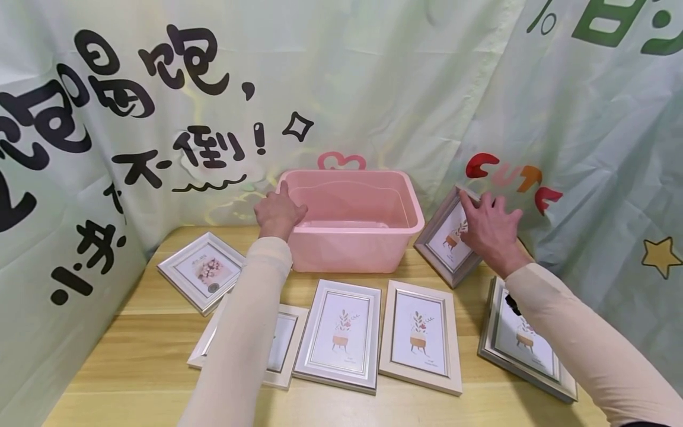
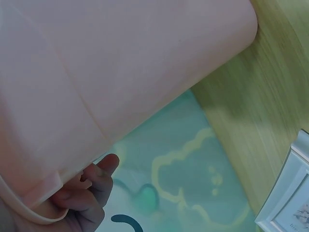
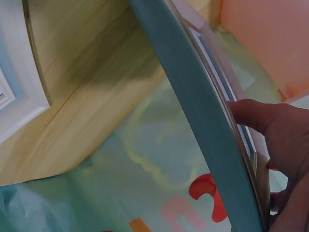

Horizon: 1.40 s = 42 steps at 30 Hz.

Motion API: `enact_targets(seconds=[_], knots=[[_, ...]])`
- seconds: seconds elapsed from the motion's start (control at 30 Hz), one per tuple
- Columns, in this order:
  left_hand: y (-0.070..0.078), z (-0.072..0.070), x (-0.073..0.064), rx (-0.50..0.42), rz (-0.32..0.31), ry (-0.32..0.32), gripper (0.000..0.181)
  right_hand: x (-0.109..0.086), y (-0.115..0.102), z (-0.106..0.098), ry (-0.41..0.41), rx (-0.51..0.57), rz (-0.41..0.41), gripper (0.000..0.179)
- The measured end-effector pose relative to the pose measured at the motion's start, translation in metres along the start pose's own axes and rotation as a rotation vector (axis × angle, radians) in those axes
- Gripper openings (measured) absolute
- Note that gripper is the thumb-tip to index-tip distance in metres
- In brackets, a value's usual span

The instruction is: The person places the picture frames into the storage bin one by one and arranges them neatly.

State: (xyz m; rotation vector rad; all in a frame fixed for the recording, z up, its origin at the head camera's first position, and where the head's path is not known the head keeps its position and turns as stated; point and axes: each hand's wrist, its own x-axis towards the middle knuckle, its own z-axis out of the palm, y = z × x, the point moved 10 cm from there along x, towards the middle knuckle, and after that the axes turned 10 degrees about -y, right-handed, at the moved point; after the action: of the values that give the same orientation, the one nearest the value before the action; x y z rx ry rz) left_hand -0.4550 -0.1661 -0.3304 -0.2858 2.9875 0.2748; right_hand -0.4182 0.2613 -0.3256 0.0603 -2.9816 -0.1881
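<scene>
Left wrist view, curled fingers (image 2: 91, 205) at tub (image 2: 125, 63) rim, hidden from head

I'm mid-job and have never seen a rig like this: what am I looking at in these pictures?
There is no robot: the left grip and right grip are a person's bare hands. The widest picture comes from a camera on the head, the others from cameras on the left and right wrists. On the wooden table stands an open pink bin, with picture frames lying in front and toward both sides. The left grip holds the bin's left rim. The right grip holds a tilted frame by its edge, beside the bin's right end.
</scene>
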Motion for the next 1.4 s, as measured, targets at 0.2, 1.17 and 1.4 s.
enact_targets(seconds=[0.2,1.17,1.4], knots=[[0.0,0.0,0.0,-0.006,0.005,0.004,0.082,-0.002,-0.006,-0.004,0.0,-0.036,-0.016,0.093],[0.0,-0.001,-0.003,-0.021,0.008,0.0,0.083,0.009,-0.006,-0.022,-0.146,0.172,-0.117,0.071],[0.0,0.0,-0.001,-0.02,0.006,0.0,0.083,0.017,-0.003,-0.02,-0.215,0.186,-0.14,0.07]])
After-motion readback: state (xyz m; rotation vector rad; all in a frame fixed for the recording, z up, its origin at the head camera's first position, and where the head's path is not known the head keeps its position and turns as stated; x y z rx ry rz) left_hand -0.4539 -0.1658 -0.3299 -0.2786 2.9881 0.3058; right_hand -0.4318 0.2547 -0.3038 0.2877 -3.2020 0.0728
